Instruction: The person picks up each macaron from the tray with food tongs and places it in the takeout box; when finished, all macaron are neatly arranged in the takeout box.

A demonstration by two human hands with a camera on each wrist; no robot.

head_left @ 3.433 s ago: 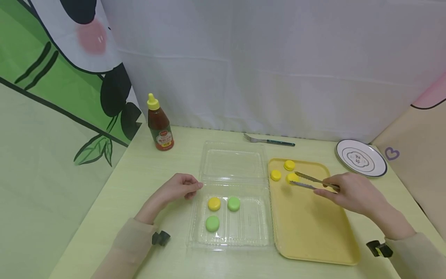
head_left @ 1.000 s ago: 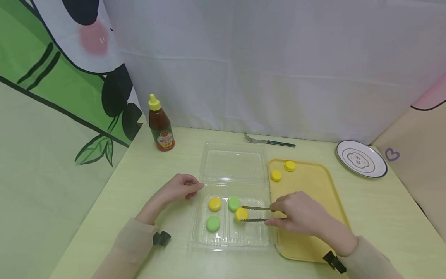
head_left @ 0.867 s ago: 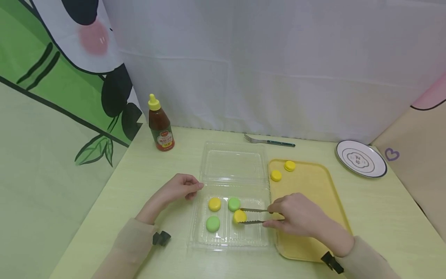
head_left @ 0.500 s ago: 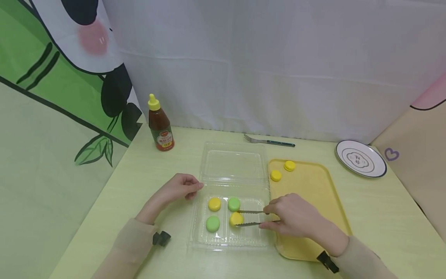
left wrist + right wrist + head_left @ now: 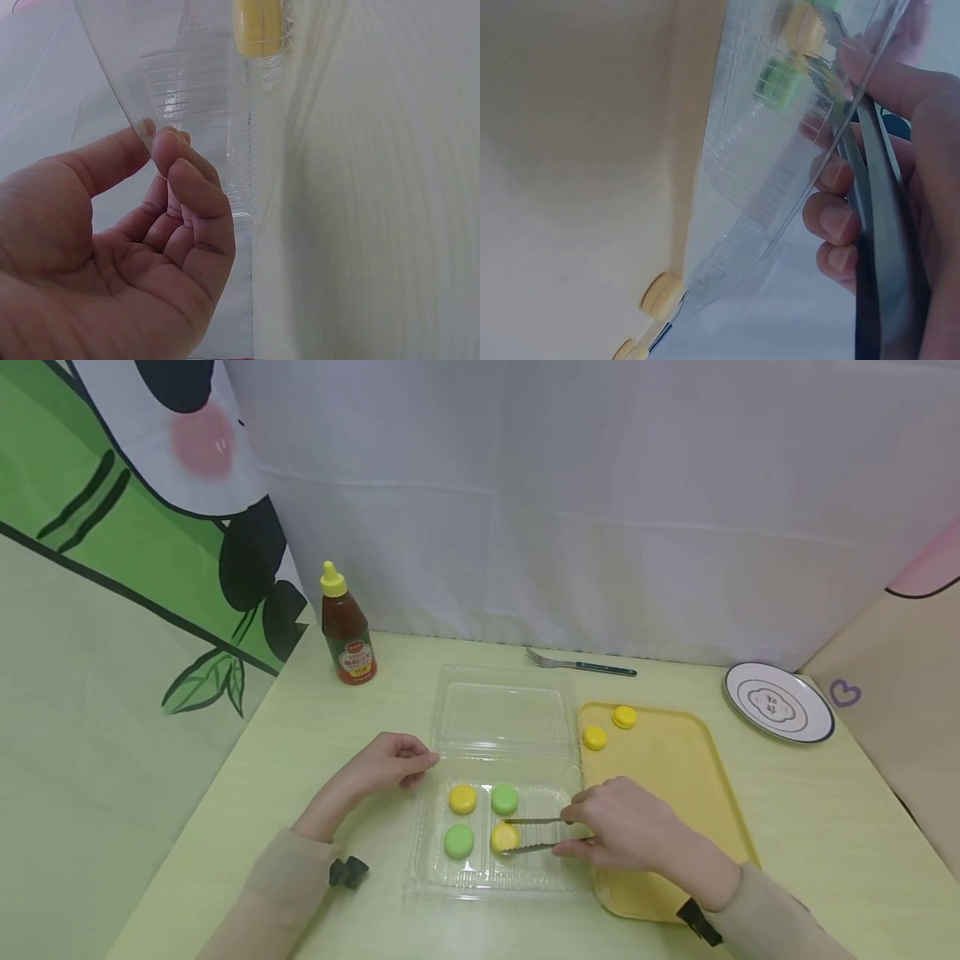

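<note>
My left hand (image 5: 392,762) pinches the left edge of a clear hinged plastic container (image 5: 540,872), thumb and forefinger at its rim in the left wrist view. My right hand (image 5: 618,822) grips metal tongs (image 5: 885,225) and reaches over the container's right side. The tongs' serrated tips stand either side of a yellow macaron (image 5: 505,839), low in the container. That macaron lies just in front of a green macaron (image 5: 505,799). In the left compartment another yellow macaron (image 5: 462,799) sits behind a second green macaron (image 5: 459,842).
A yellow tray (image 5: 675,752) right of the container bears two yellow macarons (image 5: 624,717) at its far left corner. Behind are a fork (image 5: 581,664) and, at right, a white plate (image 5: 780,703). A sauce bottle (image 5: 350,639) stands at back left.
The tongs have brought a yellow macaron from the tray into the container, then shifted left and toward the person, and their arms now stand slightly wider. The left hand has stayed at the edge.
</note>
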